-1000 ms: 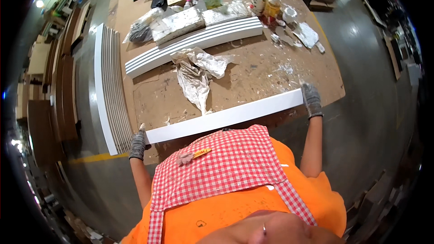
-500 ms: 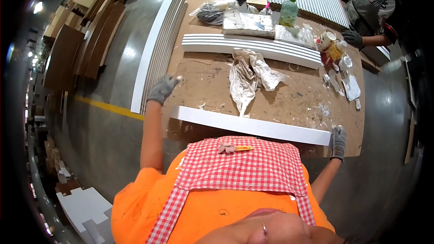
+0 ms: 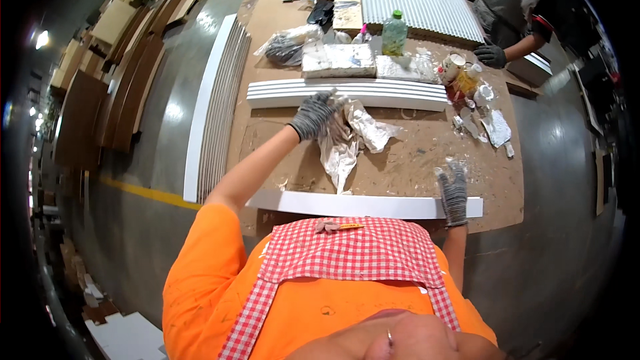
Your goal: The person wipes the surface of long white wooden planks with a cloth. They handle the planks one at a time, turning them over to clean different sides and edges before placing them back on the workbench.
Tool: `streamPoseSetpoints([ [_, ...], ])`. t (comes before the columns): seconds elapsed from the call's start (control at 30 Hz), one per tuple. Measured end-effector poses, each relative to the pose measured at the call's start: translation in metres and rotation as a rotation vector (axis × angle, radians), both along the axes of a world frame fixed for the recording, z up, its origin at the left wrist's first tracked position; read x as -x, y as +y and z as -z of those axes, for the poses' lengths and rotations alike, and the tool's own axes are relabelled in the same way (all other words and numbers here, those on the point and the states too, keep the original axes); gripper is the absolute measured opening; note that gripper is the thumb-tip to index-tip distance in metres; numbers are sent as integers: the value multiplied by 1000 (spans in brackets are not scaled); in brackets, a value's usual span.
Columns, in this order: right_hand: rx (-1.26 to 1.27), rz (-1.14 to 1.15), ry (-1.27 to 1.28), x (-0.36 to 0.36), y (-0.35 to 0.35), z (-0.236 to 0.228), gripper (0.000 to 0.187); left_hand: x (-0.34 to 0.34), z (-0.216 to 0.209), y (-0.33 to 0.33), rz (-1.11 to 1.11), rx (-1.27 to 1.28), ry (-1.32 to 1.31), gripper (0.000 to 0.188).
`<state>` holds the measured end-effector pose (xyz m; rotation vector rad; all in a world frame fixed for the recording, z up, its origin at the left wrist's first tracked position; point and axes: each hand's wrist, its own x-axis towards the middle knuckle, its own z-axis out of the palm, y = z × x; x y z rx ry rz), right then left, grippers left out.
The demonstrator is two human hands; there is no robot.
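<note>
My gloved left hand (image 3: pixel 313 116) reaches over the table, its fingers stretched out at the upper left of a crumpled white rag (image 3: pixel 372 128). Whether the fingertips touch the cloth I cannot tell. Just behind that hand lies a short stack of white strips (image 3: pixel 393 98). One long white strip (image 3: pixel 353 205) lies along the near edge, in front of my apron. Across its right part rests my gloved right hand (image 3: pixel 454 195), fingers spread and pointing away from me, holding nothing.
White strips (image 3: pixel 211 107) line the table's left edge. Farther back are a green bottle (image 3: pixel 395 33), white-smeared blocks (image 3: pixel 339 61), a plastic bag (image 3: pixel 288 45) and ribbed white panels (image 3: pixel 420 0). Cups (image 3: pixel 453 67) crowd the right side. A co-worker's gloved hand (image 3: pixel 491 56) rests at the far right.
My left hand has swung from the left edge inward to the rag. My right hand has moved from the strip's right end onto the strip, fingers now spread.
</note>
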<state>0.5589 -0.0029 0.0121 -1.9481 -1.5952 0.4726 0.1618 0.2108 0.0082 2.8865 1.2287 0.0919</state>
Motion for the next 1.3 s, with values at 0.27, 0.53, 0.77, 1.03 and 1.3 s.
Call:
streamPoseSetpoints([
  [0.27, -71, -66, 474, 81, 45, 14, 63, -42, 4, 17, 35, 249, -108, 22],
  [0.53, -3, -51, 1702, 142, 96, 55, 38, -99, -54, -42, 195, 264, -525, 31],
  [0.77, -227, 82, 1859, 161, 83, 54, 21, -112, -55, -62, 297, 217, -472, 36],
  [1.03, -306, 148, 870, 110, 42, -31, 20, -40, -24, 11, 38, 495, -527, 61],
  [1.3, -611, -305, -152, 97, -33, -64, 16, 26, 43, 27, -225, -214, 82, 69],
])
